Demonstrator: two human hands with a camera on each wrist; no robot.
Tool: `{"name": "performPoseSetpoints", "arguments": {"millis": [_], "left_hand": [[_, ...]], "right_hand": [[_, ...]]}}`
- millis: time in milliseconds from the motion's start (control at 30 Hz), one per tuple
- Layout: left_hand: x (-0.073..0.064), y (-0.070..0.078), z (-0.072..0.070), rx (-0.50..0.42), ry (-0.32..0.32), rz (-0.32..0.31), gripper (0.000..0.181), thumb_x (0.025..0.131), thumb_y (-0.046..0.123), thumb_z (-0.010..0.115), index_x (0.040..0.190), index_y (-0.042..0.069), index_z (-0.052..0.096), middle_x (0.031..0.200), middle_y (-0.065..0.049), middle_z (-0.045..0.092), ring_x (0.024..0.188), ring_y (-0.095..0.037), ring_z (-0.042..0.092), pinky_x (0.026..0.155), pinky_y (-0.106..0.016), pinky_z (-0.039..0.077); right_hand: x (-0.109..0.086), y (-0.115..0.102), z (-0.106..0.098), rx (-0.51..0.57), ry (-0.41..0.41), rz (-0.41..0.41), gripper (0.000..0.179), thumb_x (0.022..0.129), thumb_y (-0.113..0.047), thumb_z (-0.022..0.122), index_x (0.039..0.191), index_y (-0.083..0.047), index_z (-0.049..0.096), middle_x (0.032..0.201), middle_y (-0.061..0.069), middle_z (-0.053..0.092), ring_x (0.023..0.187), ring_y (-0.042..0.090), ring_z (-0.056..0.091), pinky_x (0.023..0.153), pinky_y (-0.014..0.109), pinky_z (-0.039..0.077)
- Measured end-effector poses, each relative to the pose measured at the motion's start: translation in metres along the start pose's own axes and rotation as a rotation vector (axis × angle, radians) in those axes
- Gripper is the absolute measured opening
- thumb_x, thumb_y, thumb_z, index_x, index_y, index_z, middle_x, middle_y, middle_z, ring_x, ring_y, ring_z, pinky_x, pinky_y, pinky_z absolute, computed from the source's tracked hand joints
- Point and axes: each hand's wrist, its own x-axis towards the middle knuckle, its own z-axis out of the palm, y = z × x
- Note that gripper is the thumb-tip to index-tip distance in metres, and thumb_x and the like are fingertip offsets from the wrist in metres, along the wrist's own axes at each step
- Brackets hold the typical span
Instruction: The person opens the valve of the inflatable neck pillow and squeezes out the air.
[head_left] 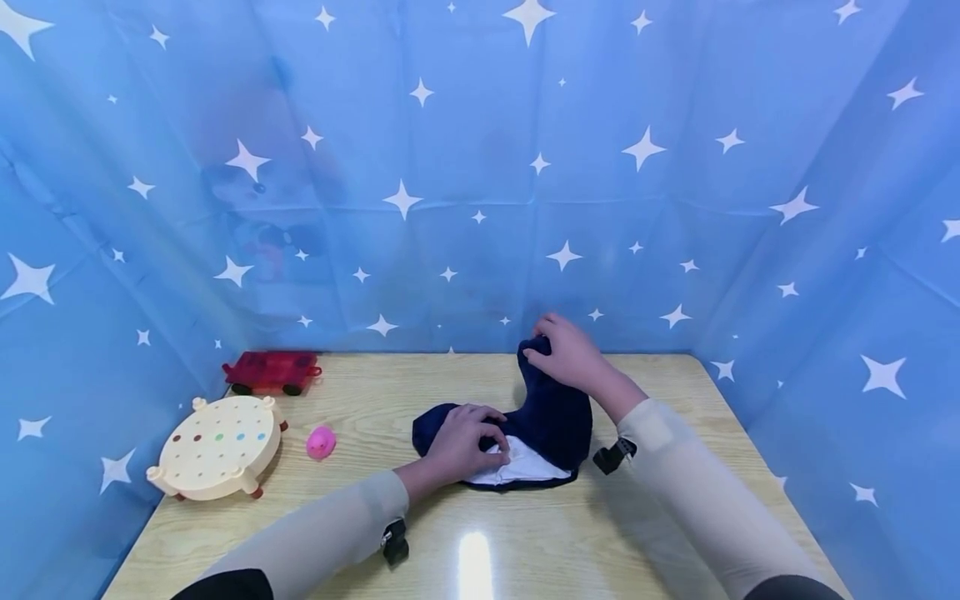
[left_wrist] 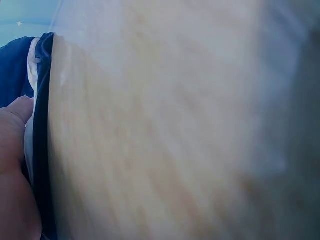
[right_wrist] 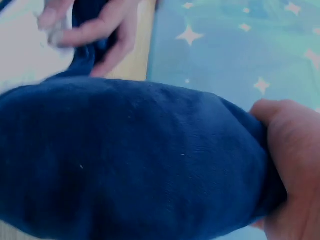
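Navy cushion [head_left: 557,417] lies mid-table [head_left: 375,379], its raised far end gripped by the right hand [head_left: 568,354]. Left hand [head_left: 461,442] sits at the white inside [head_left: 521,462]; from here I cannot tell whether it pinches. Partway, I judge: opened near side, unclosed.

On the left of your pale wooden table [head_left: 555,542], you see a red toy wagon [head_left: 273,372] with dark wheels near the back, a round cream board [head_left: 219,454] bearing coloured dots, and a small pink toy [head_left: 321,442] beside it. Star-patterned blue curtains [head_left: 472,125] surround your table's back and sides.
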Motion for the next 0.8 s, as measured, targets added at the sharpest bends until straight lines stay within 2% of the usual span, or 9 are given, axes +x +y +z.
{"name": "performPoseSetpoints", "arguments": {"millis": [67,133,233,300,367,567,800], "left_hand": [[0.000,0.000,0.000,0.007,0.002,0.005,0.011,0.094,0.049,0.089,0.095,0.043,0.079,0.148,0.012,0.064,0.144,-0.020,0.051,0.126,-0.054,0.032],[0.000,-0.001,0.001,0.015,0.005,0.009,0.011,0.094,0.049,0.088,0.095,0.043,0.079,0.148,0.012,0.064,0.144,-0.020,0.051,0.126,-0.053,0.033],[0.000,-0.002,0.002,0.026,0.013,0.016,0.011,0.094,0.049,0.088,0.094,0.043,0.079,0.149,0.012,0.064,0.143,-0.020,0.052,0.125,-0.054,0.033],[0.001,-0.002,0.001,0.028,0.020,0.020,0.012,0.094,0.049,0.089,0.093,0.043,0.079,0.148,0.011,0.065,0.143,-0.020,0.053,0.125,-0.055,0.034],[0.001,-0.002,0.001,0.031,0.028,0.026,0.012,0.094,0.048,0.089,0.093,0.042,0.080,0.147,0.010,0.065,0.143,-0.021,0.053,0.125,-0.055,0.034],[0.000,-0.002,0.000,0.033,0.040,0.043,0.012,0.094,0.048,0.089,0.094,0.040,0.080,0.147,0.008,0.066,0.143,-0.023,0.054,0.125,-0.056,0.035],[0.000,-0.001,0.002,0.022,0.040,0.036,0.012,0.094,0.047,0.089,0.092,0.041,0.079,0.147,0.009,0.066,0.143,-0.021,0.054,0.126,-0.054,0.033]], "right_hand": [[-0.008,-0.008,-0.003,0.023,-0.032,-0.024,0.022,0.106,-0.024,0.073,0.119,-0.009,0.066,0.112,0.009,0.068,0.092,0.030,0.063,0.083,0.051,0.053],[-0.016,-0.014,-0.003,0.029,-0.058,-0.052,0.019,0.106,-0.020,0.071,0.122,-0.011,0.064,0.110,0.006,0.070,0.089,0.028,0.065,0.080,0.050,0.053],[-0.030,-0.021,-0.002,-0.004,-0.071,-0.112,0.029,0.107,-0.015,0.069,0.135,-0.012,0.064,0.124,0.010,0.072,0.106,0.032,0.069,0.090,0.053,0.056],[-0.039,-0.026,-0.001,-0.048,-0.067,-0.152,0.038,0.107,-0.015,0.070,0.145,-0.013,0.065,0.136,0.012,0.069,0.123,0.036,0.067,0.100,0.057,0.056],[-0.048,-0.030,0.001,-0.088,-0.060,-0.182,0.046,0.107,-0.020,0.073,0.153,-0.014,0.064,0.144,0.015,0.064,0.132,0.039,0.062,0.107,0.059,0.054],[-0.067,-0.036,0.011,-0.160,-0.039,-0.223,0.066,0.100,-0.044,0.084,0.157,-0.018,0.064,0.152,0.016,0.059,0.140,0.039,0.056,0.112,0.059,0.051],[-0.078,-0.034,0.022,-0.143,-0.012,-0.184,0.070,0.098,-0.046,0.086,0.157,-0.017,0.062,0.161,0.016,0.052,0.149,0.039,0.048,0.117,0.059,0.048]]}}
